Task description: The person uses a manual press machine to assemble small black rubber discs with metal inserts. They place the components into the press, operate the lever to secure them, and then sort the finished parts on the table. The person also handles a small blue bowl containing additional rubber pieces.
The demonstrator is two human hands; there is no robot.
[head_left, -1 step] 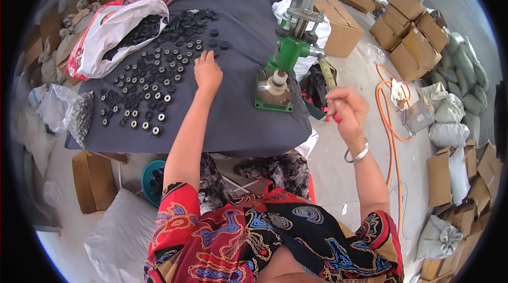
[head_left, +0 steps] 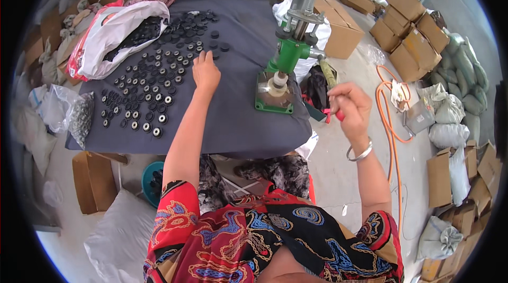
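Observation:
Many small black round caps [head_left: 172, 91] lie spread over a dark cloth-covered table [head_left: 227, 129]; several have pale metal rings in their middles. My left hand [head_left: 206, 74] rests at the right side of this spread, its fingers bent together and the tips down among the caps. Whatever its fingertips grip is hidden. A green hand press [head_left: 287, 56] stands at the table's right end, with a white round piece [head_left: 279, 78] under its ram. Off the table's right edge, my right hand [head_left: 350, 109] is closed around the press lever, whose red knob [head_left: 339, 116] shows below the fingers.
A white-and-red bag [head_left: 95, 52] of black parts lies open at the far left. Nearby is a clear bag [head_left: 79, 119] of small metal pieces. A blue basin [head_left: 152, 182] stands below the table. Cartons [head_left: 338, 26] and an orange hose [head_left: 389, 124] are at right.
My right hand has shifted very slightly to the right with the lever. My left hand stays almost in place among the caps.

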